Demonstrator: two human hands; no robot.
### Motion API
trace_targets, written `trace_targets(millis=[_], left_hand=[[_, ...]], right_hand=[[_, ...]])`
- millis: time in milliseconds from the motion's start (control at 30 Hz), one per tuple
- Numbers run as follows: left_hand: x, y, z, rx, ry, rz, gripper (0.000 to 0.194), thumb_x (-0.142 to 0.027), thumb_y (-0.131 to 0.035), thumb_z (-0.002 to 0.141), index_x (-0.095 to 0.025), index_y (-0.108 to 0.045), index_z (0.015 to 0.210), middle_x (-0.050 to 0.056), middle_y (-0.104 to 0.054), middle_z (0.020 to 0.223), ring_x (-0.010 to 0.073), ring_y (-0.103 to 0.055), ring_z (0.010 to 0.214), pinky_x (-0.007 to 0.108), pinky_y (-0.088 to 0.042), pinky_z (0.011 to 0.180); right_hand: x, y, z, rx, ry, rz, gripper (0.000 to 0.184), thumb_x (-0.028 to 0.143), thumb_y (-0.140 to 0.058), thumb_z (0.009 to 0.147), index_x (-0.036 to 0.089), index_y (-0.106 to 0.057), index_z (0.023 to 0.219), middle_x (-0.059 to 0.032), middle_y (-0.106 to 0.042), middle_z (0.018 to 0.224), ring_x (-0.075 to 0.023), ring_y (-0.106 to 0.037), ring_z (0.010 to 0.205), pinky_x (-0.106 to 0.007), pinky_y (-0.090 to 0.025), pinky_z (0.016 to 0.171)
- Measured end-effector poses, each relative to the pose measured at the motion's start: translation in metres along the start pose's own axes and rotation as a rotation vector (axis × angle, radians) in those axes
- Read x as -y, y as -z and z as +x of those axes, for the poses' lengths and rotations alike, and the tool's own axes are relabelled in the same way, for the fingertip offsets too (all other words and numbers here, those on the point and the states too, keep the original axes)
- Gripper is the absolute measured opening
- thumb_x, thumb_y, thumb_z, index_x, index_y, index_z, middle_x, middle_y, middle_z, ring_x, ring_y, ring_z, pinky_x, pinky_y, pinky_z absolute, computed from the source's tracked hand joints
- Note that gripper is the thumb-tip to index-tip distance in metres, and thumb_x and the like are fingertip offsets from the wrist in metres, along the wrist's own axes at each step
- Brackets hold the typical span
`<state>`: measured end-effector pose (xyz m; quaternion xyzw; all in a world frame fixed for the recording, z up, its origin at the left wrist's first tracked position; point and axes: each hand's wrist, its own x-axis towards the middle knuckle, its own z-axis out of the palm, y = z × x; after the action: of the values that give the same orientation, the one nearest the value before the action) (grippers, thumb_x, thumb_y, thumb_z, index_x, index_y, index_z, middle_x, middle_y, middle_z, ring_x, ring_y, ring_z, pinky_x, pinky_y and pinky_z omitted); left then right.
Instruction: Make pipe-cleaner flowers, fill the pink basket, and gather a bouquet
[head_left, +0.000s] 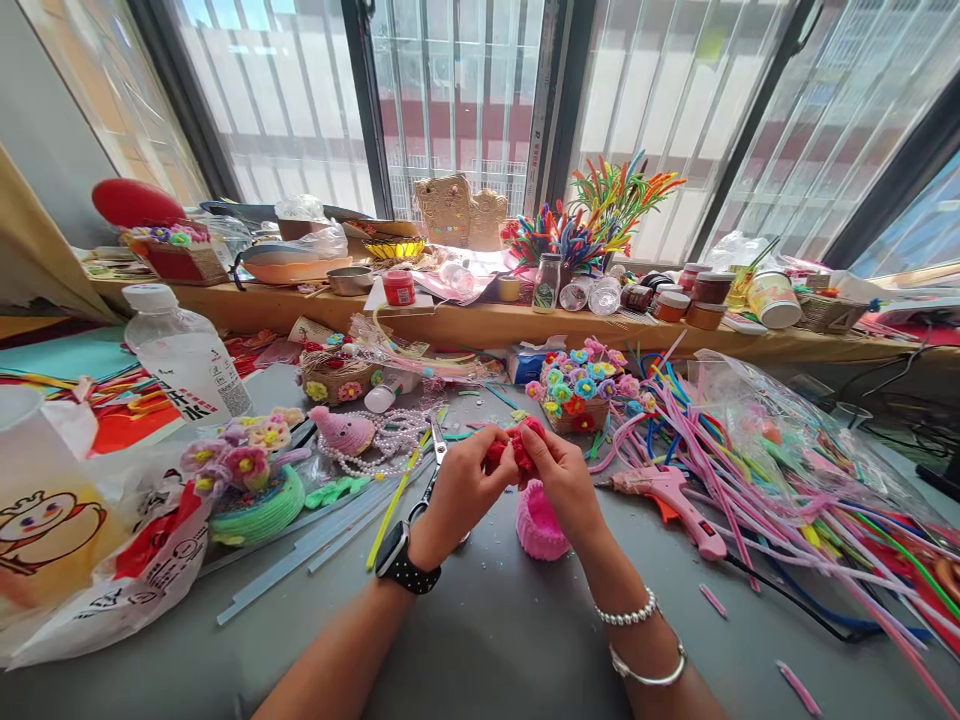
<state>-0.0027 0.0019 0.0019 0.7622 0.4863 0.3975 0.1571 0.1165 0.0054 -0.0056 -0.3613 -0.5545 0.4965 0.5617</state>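
- Grey surface (pixel 480 650): carrying everything, pink cup (pixel 541 525) sitting near its middle.
- Pipe cleaners (pixel 694 435): sprawling well to the right of the cup.
- Right hand (pixel 566 480): angling in from the cup's near right, back facing up, thumb and fingers pinching with hardly any gap around a red fuzzy piece.
- Left hand (pixel 465 485): reaching in from the cup's left, wrist bent inward, fingers curling, thumb and fingertips pinching the same piece.
- Glue gun (pixel 675 495): lying right of the cup.
- Red fuzzy piece (pixel 529 445): showing just beyond the cup's rim, between both hands; contact with the cup not discernible. Probably light, soft, springy, little slip, crushable; best gripping at its base, sparing the outer loops.
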Motion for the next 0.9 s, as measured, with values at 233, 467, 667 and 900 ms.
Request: trace_targets(millis=[233,467,667,900], left_hand=[[-0.0011,0.0009,-0.0004,0.009,-0.054,0.169,0.015,-0.029,-0.04,0.076,-0.018,-0.049,0.076,0.001,-0.058,0.063,0.0118,-0.052,0.056,0.023,-0.038,0.056],[0.0004,-0.0015,-0.0002,-0.062,-0.044,0.079,0.01,-0.022,-0.041,0.072,-0.018,-0.048,0.067,-0.003,-0.053,0.057,0.0083,-0.046,0.05,0.019,-0.034,0.05],[-0.0016,-0.0025,0.0016,-0.018,0.081,-0.355,0.012,-0.023,-0.038,0.075,-0.017,-0.043,0.065,-0.005,-0.051,0.05,0.0075,-0.047,0.045,0.019,-0.036,0.047],[-0.0004,-0.0031,0.0028,0.073,0.048,-0.331,0.016,-0.028,-0.038,0.078,-0.017,-0.044,0.067,-0.004,-0.048,0.054,0.0067,-0.041,0.047,0.019,-0.032,0.047]], right_hand=[[0.0005,-0.0018,-0.0013,-0.016,0.075,-0.191,0.028,0.04,-0.044,0.077,0.016,-0.057,0.069,0.0031,-0.048,0.052,-0.0083,-0.044,0.046,-0.02,-0.036,0.044],[-0.0022,-0.0059,-0.0019,-0.033,0.096,-0.174,0.029,0.042,-0.044,0.077,0.018,-0.048,0.061,0.0036,-0.043,0.052,-0.008,-0.041,0.044,-0.02,-0.035,0.04],[-0.0025,-0.0084,-0.0005,0.005,0.01,0.021,0.029,0.044,-0.044,0.077,0.016,-0.053,0.074,0.004,-0.044,0.049,-0.0083,-0.042,0.041,-0.021,-0.036,0.039],[-0.002,-0.0023,0.0007,-0.026,0.009,0.001,0.033,0.046,-0.044,0.075,0.016,-0.055,0.079,0.0032,-0.046,0.053,-0.0078,-0.042,0.043,-0.02,-0.034,0.039]])
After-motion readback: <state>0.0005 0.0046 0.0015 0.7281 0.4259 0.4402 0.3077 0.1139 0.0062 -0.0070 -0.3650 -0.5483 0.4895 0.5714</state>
